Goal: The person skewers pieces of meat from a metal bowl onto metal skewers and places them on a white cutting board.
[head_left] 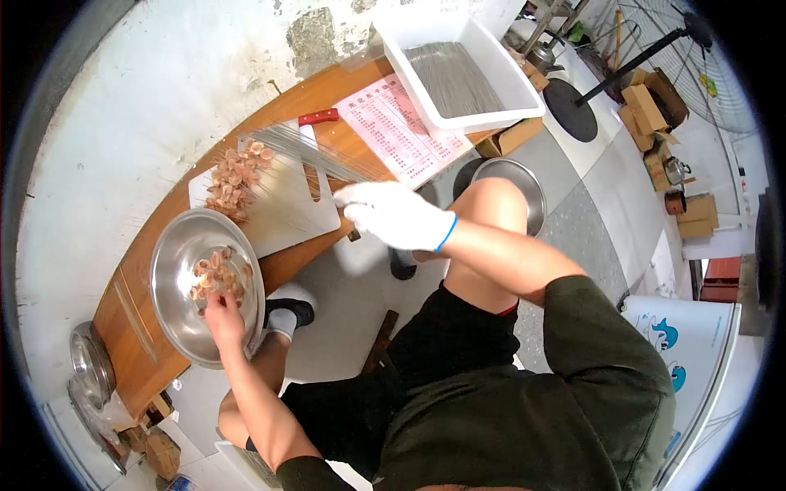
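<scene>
My left hand (223, 319) is bare and reaches into a steel bowl (176, 270), its fingers drawn together on the small pinkish-brown meat pieces (217, 270) there. In a white glove with a blue cuff, my right hand (385, 214) is closed beside the near edge of a white cutting board (286, 217). What it grips is too thin or blurred to make out. Threaded meat pieces (233, 180) lie heaped on the board's far side, with thin skewers sticking out. A bundle of bare metal skewers (315, 151) crosses the board's right end.
A red-handled knife (319, 117) and a pink printed sheet (393, 123) lie on the wooden table (135, 307). At the back right stands a white tub (516, 106) of skewers. Another steel bowl (534, 196) is beyond my knee. A fan stand (571, 110) is farther right.
</scene>
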### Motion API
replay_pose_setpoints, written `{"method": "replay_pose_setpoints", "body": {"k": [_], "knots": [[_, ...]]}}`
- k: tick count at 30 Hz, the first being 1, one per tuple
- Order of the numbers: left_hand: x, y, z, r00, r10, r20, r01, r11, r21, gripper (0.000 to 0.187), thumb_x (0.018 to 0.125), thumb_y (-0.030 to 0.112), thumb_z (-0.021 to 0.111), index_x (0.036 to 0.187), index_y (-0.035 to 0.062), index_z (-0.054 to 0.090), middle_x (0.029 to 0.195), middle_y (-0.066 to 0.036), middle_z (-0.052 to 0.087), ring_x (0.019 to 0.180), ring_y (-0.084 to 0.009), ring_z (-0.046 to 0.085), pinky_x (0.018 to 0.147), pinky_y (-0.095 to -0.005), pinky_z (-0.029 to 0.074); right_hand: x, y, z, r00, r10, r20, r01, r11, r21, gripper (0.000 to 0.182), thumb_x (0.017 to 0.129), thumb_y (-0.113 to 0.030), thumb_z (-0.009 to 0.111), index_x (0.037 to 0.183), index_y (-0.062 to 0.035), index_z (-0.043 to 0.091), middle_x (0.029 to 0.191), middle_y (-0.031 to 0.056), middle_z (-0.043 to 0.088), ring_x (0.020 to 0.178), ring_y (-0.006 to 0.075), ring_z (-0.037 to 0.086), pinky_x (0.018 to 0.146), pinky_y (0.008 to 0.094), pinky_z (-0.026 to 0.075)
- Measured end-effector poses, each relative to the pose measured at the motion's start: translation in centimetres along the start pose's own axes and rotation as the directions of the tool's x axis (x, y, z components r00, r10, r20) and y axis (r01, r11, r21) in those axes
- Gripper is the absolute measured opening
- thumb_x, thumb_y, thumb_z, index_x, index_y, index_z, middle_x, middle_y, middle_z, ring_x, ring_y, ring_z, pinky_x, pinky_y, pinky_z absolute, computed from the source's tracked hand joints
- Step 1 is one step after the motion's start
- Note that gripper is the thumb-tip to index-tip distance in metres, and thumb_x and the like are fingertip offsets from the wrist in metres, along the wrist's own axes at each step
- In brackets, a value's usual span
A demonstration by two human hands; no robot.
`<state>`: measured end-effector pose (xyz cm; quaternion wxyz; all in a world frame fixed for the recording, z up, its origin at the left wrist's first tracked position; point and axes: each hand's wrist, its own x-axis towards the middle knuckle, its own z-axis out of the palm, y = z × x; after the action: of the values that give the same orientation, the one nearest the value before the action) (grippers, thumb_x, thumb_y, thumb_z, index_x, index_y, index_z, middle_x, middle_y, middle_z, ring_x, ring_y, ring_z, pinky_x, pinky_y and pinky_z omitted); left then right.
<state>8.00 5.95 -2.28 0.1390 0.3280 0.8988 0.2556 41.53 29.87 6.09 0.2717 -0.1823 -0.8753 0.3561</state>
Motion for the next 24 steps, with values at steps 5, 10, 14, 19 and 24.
{"method": "replay_pose_setpoints", "body": {"k": [5,10,14,19,24], "knots": [[2.0,-0.9,0.0,0.996,0.062,0.064,-0.074,0.976,0.207,0.027,0.091,0.018,0.06,0.11,-0.0016,0.064,0.1,-0.023,0.068,0.095,-0.0398,0.064,0.085,-0.0445,0.049,4.7,0.0,-4.2,0.978,0.205,0.031,-0.205,0.979,0.01,0.036,0.095,-0.024,0.055,0.122,-0.0008,0.061,0.105,0.0165,0.069,0.092,0.0232,0.067,0.085,0.0337,0.052],[0.1,5.2,0.2,0.984,0.166,-0.065,-0.161,0.985,0.069,0.039,0.09,0.021,0.064,0.121,-0.0032,0.061,0.12,-0.021,0.062,0.109,-0.0364,0.06,0.095,-0.0419,0.047,6.4,1.2,-4.4,0.929,0.334,-0.162,-0.312,0.939,0.147,0.032,0.094,-0.021,0.058,0.117,0.0002,0.065,0.1,0.0126,0.07,0.088,0.0184,0.066,0.081,0.0302,0.052],[-2.1,8.7,3.0,0.886,0.458,-0.072,-0.408,0.844,0.35,0.042,0.085,0.02,0.07,0.117,-0.0049,0.061,0.122,-0.022,0.059,0.112,-0.0396,0.056,0.101,-0.0458,0.042,7.2,0.9,-3.7,0.96,0.247,-0.132,-0.205,0.941,0.268,0.028,0.094,-0.016,0.059,0.116,0.0018,0.065,0.097,0.0134,0.071,0.087,0.0168,0.067,0.078,0.0289,0.053],[-0.5,6.8,0.1,0.909,0.416,-0.009,-0.374,0.826,0.421,0.037,0.085,0.013,0.066,0.117,-0.0054,0.061,0.122,-0.024,0.058,0.112,-0.0409,0.055,0.098,-0.0454,0.045,8.1,1.5,-3.6,0.957,0.264,-0.12,-0.203,0.906,0.371,0.03,0.093,-0.021,0.053,0.112,-0.0004,0.065,0.091,0.0198,0.068,0.083,0.0311,0.068,0.073,0.0356,0.053],[-0.9,7.3,-0.6,0.842,0.503,-0.193,-0.358,0.791,0.497,0.034,0.088,0.013,0.065,0.118,-0.003,0.062,0.123,-0.023,0.057,0.114,-0.0389,0.055,0.098,-0.0439,0.045,8.4,1.0,-3.6,0.951,0.247,-0.184,-0.164,0.912,0.376,0.028,0.092,-0.021,0.054,0.109,-0.0023,0.065,0.092,0.0207,0.067,0.085,0.0355,0.066,0.073,0.0384,0.053]]}}
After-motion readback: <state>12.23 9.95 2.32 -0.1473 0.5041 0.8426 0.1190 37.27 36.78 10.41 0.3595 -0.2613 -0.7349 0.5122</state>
